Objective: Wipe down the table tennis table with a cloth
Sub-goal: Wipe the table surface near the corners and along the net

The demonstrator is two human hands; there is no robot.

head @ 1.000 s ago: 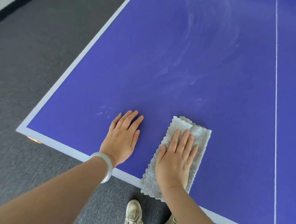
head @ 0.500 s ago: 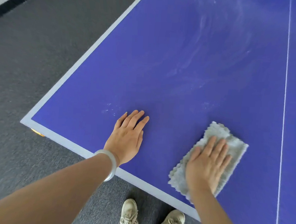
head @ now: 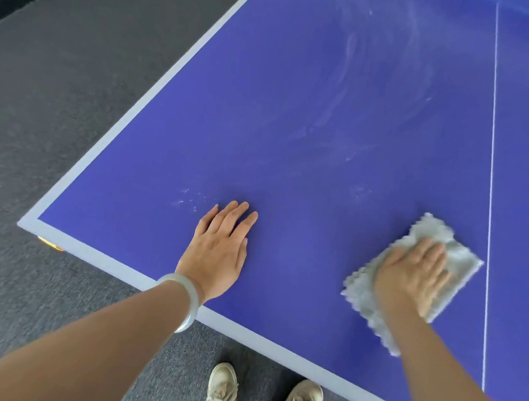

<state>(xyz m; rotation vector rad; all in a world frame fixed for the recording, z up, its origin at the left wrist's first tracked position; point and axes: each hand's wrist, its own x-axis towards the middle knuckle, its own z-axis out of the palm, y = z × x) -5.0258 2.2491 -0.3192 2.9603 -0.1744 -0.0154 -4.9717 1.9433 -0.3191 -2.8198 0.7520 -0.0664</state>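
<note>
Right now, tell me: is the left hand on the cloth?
No, the left hand lies flat on the table; the right hand presses the cloth.

Behind your left hand (head: 218,253) a thick, smooth, pale greenish-white bangle (head: 186,301) rings the wrist. Both forearms (head: 92,354) are bare. At the bottom centre of the frame you wear scuffed beige lace-up sneakers (head: 223,390).

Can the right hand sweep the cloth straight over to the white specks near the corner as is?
Probably not straight: the left hand lies flat on the table between the cloth under the right hand and the specks. Arcing beyond its fingertips looks free.
</note>
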